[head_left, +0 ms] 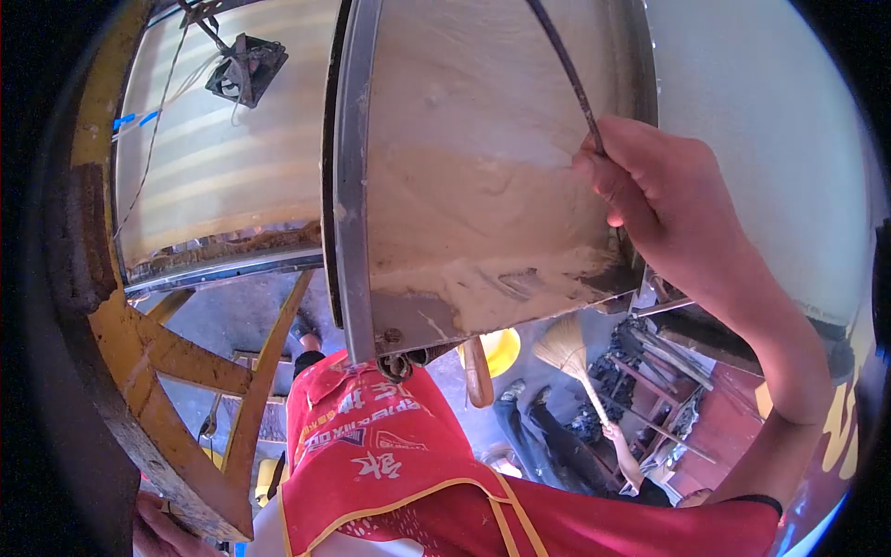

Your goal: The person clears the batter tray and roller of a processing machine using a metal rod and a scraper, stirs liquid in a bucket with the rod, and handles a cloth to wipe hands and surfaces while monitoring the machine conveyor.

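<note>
My right hand (640,186) is closed around a thin dark rod (568,70), which slants up and left from my fingers to the top edge of the view. It is above the right side of a tray (351,186) with a metal edge, which holds a pale tan, wet-looking layer (464,213). At the bottom left, my left hand (162,529) is partly in view beside a worn yellow metal frame (176,446); its fingertips are hidden.
A dark metal fixture (246,70) hangs over a second pale surface (223,176) at the left. Below, another person (557,446) holds a straw broom (563,348) near a yellow bucket (502,351) and a metal rack (664,390).
</note>
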A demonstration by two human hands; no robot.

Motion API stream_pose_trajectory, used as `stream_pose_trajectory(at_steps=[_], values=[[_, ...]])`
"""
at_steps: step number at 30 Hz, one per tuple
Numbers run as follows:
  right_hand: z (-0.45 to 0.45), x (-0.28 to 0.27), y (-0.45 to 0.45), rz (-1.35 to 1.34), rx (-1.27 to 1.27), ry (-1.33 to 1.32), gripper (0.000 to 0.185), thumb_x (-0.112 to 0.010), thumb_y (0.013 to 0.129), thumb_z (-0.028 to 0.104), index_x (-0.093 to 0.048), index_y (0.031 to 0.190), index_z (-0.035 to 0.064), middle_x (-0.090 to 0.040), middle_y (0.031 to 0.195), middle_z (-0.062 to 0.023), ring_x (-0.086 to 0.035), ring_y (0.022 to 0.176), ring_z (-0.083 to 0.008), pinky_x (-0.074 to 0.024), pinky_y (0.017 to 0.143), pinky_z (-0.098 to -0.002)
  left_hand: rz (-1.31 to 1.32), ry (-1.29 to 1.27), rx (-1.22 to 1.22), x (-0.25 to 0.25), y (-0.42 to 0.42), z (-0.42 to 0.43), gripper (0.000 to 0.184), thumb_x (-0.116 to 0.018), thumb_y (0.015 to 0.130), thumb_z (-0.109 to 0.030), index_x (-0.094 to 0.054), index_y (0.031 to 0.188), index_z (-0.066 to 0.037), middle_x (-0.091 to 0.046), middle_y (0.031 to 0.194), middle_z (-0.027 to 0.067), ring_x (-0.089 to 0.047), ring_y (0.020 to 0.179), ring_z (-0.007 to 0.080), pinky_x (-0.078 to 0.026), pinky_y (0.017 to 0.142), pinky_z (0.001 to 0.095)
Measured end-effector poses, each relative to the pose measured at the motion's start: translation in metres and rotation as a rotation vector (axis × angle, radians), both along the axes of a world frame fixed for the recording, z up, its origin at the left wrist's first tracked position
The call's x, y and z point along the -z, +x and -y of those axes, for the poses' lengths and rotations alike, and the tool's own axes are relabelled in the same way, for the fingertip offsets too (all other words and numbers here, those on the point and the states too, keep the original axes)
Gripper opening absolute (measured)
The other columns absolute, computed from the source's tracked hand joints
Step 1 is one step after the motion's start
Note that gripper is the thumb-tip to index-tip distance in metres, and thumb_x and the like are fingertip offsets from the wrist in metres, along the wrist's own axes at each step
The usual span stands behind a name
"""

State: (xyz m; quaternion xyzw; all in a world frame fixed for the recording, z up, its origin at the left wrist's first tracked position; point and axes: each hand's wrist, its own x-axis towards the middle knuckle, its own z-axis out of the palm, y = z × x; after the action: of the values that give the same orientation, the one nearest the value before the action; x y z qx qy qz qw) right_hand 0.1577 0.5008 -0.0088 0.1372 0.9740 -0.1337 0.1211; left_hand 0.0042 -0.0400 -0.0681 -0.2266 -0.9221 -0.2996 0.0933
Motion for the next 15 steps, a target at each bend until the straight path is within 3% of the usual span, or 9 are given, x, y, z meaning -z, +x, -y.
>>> stream_pose_trajectory(at_steps=[3,5,15], values=[[-0.006,0.0,0.002,-0.065,0.08,-0.043,0.018,-0.061,0.094,0.019,-0.053,0.089,0.0031,-0.055,0.071,-0.0216,-0.059,0.071,-0.0439,-0.0433,0.062,-0.0512,-0.009,0.031,0.022,-0.001,0.002,-0.004,0.034,-0.048,0.102,-0.015,-0.06,0.123,0.009,-0.068,0.11,0.0153,-0.047,0.066,0.012,-0.038,0.057,0.026],[-0.008,-0.005,-0.001,-0.06,-0.019,0.044,0.018,-0.058,0.099,0.016,-0.057,0.092,0.0003,-0.055,0.068,-0.0066,-0.059,0.057,-0.0136,-0.0477,0.053,-0.0269,0.0,0.037,0.03,-0.001,0.002,-0.004,0.034,-0.048,0.102,-0.014,-0.06,0.123,0.01,-0.068,0.109,0.0149,-0.047,0.067,0.0118,-0.038,0.057,0.0258],[0.004,-0.028,-0.01,-0.096,0.0,0.016,0.021,-0.059,0.1,0.02,-0.059,0.091,0.0004,-0.057,0.069,-0.0012,-0.056,0.059,-0.0067,-0.0461,0.053,-0.0239,0.0,-0.002,0.054,-0.009,0.004,-0.019,0.035,-0.045,0.102,-0.014,-0.061,0.124,0.009,-0.068,0.109,0.0149,-0.046,0.066,0.0123,-0.037,0.056,0.0276]])
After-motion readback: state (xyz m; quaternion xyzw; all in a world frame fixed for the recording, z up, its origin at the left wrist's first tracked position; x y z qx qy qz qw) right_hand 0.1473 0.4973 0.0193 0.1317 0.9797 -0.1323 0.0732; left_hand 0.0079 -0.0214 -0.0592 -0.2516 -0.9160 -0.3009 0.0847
